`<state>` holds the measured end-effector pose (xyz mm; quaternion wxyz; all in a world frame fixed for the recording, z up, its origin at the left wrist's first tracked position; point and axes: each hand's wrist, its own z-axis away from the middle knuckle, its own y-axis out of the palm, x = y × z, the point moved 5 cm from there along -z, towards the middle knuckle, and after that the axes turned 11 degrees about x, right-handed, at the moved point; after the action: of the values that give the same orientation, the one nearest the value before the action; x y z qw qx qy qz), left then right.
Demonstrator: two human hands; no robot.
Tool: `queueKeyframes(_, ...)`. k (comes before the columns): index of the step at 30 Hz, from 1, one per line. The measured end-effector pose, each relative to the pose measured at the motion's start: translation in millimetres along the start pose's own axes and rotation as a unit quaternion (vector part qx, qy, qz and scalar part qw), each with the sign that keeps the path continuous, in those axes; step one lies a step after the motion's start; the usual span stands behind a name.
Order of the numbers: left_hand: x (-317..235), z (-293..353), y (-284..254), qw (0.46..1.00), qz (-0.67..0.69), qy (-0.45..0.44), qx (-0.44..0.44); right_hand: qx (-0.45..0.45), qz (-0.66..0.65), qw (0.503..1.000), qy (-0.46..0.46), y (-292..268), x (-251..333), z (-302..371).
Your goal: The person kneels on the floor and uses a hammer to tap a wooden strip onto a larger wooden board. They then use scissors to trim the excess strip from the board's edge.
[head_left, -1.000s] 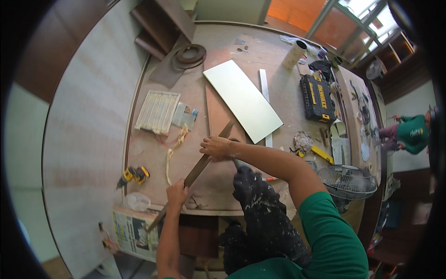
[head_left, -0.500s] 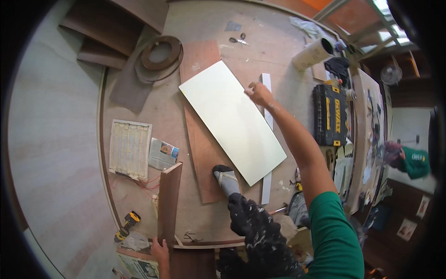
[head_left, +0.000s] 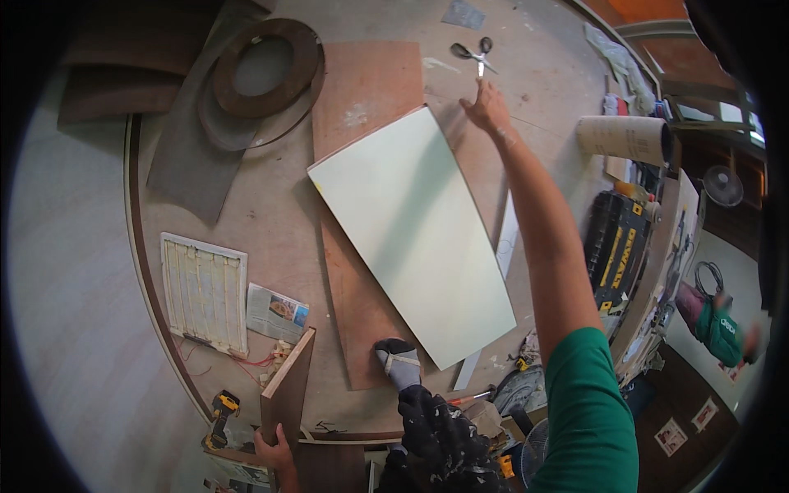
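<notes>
The right hand (head_left: 486, 107) reached far across the tabletop (head_left: 279, 214), fingers spread and released, just short of the scissors (head_left: 474, 54) and near the pale board's (head_left: 411, 234) far corner. The left hand (head_left: 275, 450) gripped the lower end of a brown plank (head_left: 288, 390), seemingly standing on edge at the tabletop's near rim.

green short sleeve (head_left: 588, 403), dark speckled trousers (head_left: 444, 444), grey-toed sock (head_left: 399, 361).
</notes>
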<state>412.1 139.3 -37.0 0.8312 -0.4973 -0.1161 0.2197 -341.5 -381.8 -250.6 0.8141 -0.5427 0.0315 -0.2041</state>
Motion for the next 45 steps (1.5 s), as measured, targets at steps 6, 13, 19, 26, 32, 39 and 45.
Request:
queueKeyframes(6,25.9,-17.6,3.7,1.0,0.019,0.018,0.014,-0.138,0.067,0.984,-0.091,15.7,1.4,-88.9)
queueKeyframes(13,1.7,9.1,4.5,0.998,0.033,0.036,0.034,-0.158,0.019,0.985,-0.062,22.4,13.5,-60.1)
queueKeyframes(19,9.5,6.8,2.6,0.998,0.001,0.065,-0.018,-0.168,0.07,0.969,-0.169,16.8,-12.5,27.6)
queueKeyframes(26,-4.8,21.6,8.4,0.999,-0.002,0.031,-0.009,-0.18,-0.137,0.972,-0.057,-28.3,2.2,194.2)
queueKeyframes(32,-31.5,29.3,-5.5,0.997,0.042,0.062,-0.01,-0.04,-0.632,0.75,0.192,38.6,-84.2,395.1)
queueKeyframes(39,-6.4,25.4,17.2,0.969,0.029,0.244,-0.02,0.052,-0.905,0.409,0.104,64.7,-53.7,725.0)
queueKeyframes(45,-34.7,109.8,-37.2,0.918,0.042,0.39,-0.055,0.081,-0.933,0.347,0.052,47.7,-1.4,999.0)
